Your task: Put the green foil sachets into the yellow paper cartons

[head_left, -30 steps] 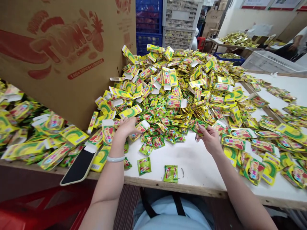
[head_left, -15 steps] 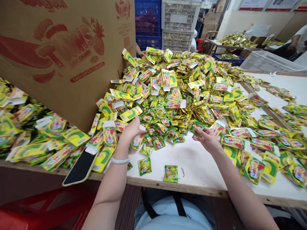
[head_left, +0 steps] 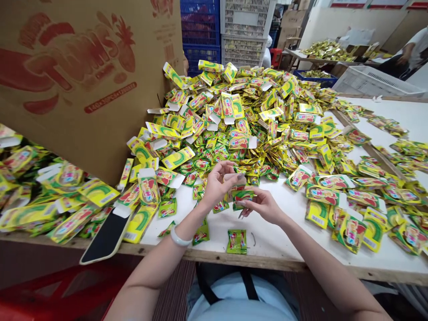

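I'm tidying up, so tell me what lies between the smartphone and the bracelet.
In the head view, a printed yellow box, then white tabletop with a small green sachet on it.

1. Upper left, the brown carton (head_left: 87, 133) bore large red lettering, T first and MS last, blurred between
2. Beneath that lettering, a red band (head_left: 110, 97) read about 14G×30PCS×12, its end unclear
3. Lower right, a yellow-green box (head_left: 351, 234) carried bright lettering too blurred to read surely
4. Top right, wall signs (head_left: 387, 3) were cut off, unreadable
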Tool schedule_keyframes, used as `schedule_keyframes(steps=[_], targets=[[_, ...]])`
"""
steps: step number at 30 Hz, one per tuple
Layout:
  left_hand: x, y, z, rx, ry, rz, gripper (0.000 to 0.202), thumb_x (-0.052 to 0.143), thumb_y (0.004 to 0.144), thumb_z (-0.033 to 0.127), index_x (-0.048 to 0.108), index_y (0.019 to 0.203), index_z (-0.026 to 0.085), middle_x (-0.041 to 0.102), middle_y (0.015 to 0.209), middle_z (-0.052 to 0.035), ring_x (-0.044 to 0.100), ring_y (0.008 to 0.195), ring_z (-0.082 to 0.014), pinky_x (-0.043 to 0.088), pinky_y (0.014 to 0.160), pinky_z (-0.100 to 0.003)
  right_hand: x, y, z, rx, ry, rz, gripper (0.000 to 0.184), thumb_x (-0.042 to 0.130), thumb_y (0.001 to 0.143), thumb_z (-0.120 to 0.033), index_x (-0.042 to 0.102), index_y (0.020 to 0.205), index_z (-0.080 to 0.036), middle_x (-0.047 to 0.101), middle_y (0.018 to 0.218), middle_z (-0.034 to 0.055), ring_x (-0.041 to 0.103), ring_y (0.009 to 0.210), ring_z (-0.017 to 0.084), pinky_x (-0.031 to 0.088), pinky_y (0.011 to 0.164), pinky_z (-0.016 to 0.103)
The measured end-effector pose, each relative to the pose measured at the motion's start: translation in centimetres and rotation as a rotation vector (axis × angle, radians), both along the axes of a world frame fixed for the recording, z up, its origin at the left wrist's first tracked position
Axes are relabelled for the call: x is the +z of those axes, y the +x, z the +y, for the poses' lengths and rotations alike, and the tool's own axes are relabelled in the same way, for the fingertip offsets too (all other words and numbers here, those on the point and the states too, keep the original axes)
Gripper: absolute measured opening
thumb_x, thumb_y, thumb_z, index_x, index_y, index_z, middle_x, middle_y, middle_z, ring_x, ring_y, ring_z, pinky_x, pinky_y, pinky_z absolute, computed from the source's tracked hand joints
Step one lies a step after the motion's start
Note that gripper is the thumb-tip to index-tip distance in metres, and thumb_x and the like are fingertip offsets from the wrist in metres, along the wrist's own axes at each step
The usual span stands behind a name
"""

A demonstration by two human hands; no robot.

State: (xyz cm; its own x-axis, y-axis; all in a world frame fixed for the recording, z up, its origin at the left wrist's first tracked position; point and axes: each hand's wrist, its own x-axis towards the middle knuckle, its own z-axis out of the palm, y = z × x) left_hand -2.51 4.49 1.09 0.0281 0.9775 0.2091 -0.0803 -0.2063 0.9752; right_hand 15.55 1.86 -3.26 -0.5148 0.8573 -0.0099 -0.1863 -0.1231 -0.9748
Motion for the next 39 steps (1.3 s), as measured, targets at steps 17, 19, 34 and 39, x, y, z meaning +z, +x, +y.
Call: schedule_keyframes(steps=[17,19,34,39], targets=[[-1.6,1.8,-1.4,-0.537,-0.218,0.041,0.038,0.080,0.067,0.040,0.051,0.079,0.018,0.049,0.063,0.0054,0.048,0.054,-0.0090,0.046,0.052,-0.025,4.8,3.2,2.3,-0.272,0.525,-0.153,0.015,0.067,0.088,-0.025,0.070,0.102,-0.025,0.053,0.103,0.0035,0.061,0.061,0.010,0.053,0.046,0.024],[-2.0,1.8,-1.6,-0.529,-0.199,0.066,0.035,0.078,0.068,0.036,0.050,0.080,0.018,0.047,0.063,0.0059,0.047,0.054,-0.0086,0.046,0.053,-0.025,5.0,2.9,2.3,-0.215,0.692,-0.330,0.016,0.063,0.091,-0.021,0.070,0.105,-0.025,0.054,0.099,0.0046,0.062,0.074,0.013,0.054,0.055,0.024],[-1.6,1.1,-1.8,-0.691,-0.153,0.208,0.030,0.075,0.075,0.034,0.053,0.086,0.017,0.054,0.070,0.0040,0.051,0.061,-0.0096,0.048,0.058,-0.023,5.8,3.6,1.1,-0.014,0.922,-0.587,0.015,0.052,0.096,-0.023,0.065,0.090,-0.021,0.066,0.086,0.0057,0.062,0.074,0.017,0.050,0.064,0.027],[-1.7,0.8,-1.8,-0.696,-0.186,0.210,0.048,0.077,0.074,0.035,0.050,0.110,0.018,0.055,0.080,0.0031,0.055,0.062,-0.0099,0.048,0.056,-0.023,5.9,3.6,0.1,0.116,0.944,-0.677,0.025,0.046,0.100,-0.021,0.071,0.102,-0.020,0.068,0.102,0.0099,0.066,0.085,0.019,0.053,0.073,0.030]])
